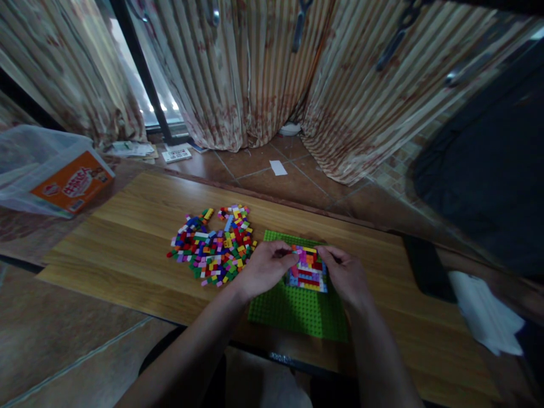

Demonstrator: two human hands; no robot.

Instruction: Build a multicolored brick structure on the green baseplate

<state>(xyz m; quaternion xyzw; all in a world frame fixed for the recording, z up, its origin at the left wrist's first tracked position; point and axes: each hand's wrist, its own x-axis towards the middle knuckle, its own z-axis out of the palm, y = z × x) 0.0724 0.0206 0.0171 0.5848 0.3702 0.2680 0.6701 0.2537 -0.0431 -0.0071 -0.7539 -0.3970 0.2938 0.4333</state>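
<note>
A multicoloured panel of joined toy building bricks (309,274) is between my two hands, over the green studded baseplate (293,311). My left hand (272,265) is closed at the panel's far left corner, thumb and fingers drawn together. At the far right corner, my right hand (345,274) pinches the panel's edge with thumb and forefinger. The panel shows rows of red, yellow, purple, orange and pale blue bricks. Whether it is pressed onto the baseplate or held just above it, I cannot tell. My fingers cover its far corners.
Left of the baseplate, a pile of loose coloured bricks (216,246) spreads over the wooden table (127,238). A clear plastic bin (51,170) with an orange label stands at far left. To the right lie a dark flat object (427,269) and white paper (487,309).
</note>
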